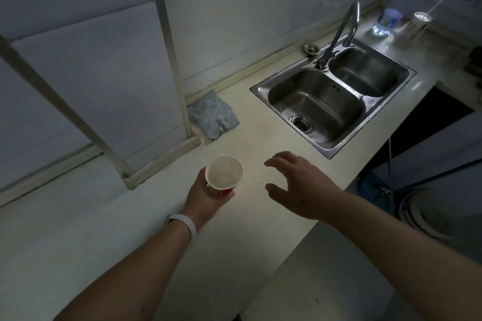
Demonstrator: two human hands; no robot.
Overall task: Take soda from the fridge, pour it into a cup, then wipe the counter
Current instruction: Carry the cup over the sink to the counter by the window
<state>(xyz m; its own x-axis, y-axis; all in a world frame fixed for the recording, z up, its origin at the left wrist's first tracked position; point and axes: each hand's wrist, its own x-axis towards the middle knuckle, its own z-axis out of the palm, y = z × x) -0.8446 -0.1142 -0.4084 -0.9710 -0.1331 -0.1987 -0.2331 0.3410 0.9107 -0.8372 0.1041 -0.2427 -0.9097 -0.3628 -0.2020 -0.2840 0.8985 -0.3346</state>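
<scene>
Our left hand (206, 198) holds the white paper cup (224, 174); our right hand (300, 185) spreads loose above the pale counter (260, 138).

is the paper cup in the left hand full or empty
Empty: the paper cup, gripped by the left hand, shows a bare pale bottom and dry inner wall, with no liquid visible.

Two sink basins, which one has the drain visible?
The larger, nearer basin of the sink: its round drain shows at the front-left corner. The smaller far basin, under the faucet, shows no drain.
</scene>
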